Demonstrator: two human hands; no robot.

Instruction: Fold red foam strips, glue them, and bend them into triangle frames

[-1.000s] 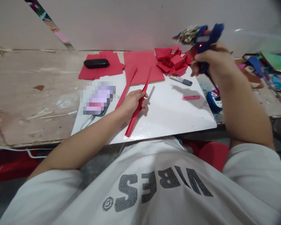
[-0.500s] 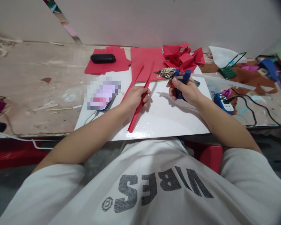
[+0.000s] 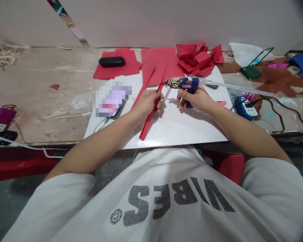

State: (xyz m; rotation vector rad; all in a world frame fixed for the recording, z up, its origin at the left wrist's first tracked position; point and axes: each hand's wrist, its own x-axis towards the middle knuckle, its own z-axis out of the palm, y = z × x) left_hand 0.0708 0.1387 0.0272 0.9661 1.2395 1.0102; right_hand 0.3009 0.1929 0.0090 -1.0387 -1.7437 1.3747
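Note:
My left hand (image 3: 149, 102) is closed on a long folded red paper strip (image 3: 147, 126), which slants up and away over the white board (image 3: 181, 124). A second red strip (image 3: 142, 89) lies along the left side of that hand. In my right hand (image 3: 192, 97) is a blue hot glue gun (image 3: 190, 85), gripped by its handle, with a long clear glue stick (image 3: 234, 88) out of its back. Crusty bits cover its front end. The nozzle points left and is at the held strip's edge; whether it touches, I cannot tell.
Red paper sheets (image 3: 159, 60) lie behind my hands, with a black case (image 3: 112, 61) on the left stack. Folded red pieces (image 3: 200, 58) are heaped at back right. A phone (image 3: 113, 101) lies left, a blue power socket (image 3: 246, 108) with black cords right.
My right hand has brought the glue gun left and slightly down, so its nozzle is now at the held strip. My left hand stays closed on the strip. The view has shifted slightly.

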